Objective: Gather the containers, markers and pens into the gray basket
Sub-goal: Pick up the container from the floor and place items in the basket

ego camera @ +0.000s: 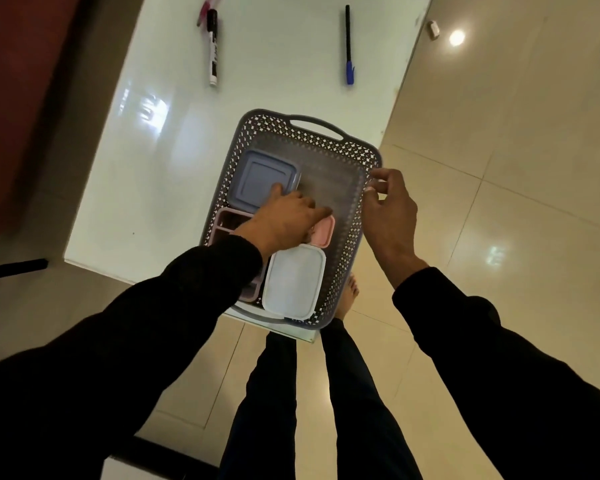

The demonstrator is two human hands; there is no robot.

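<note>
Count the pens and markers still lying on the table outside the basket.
3: a white marker at far left, a pink pen beside it at the top edge, and a blue-capped pen at far right. More may lie beyond the frame.

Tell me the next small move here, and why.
Probably lift the left hand out of the gray basket and reach for the white marker. The containers already lie inside, while the marker and the blue-capped pen remain on the table beyond it.
</note>
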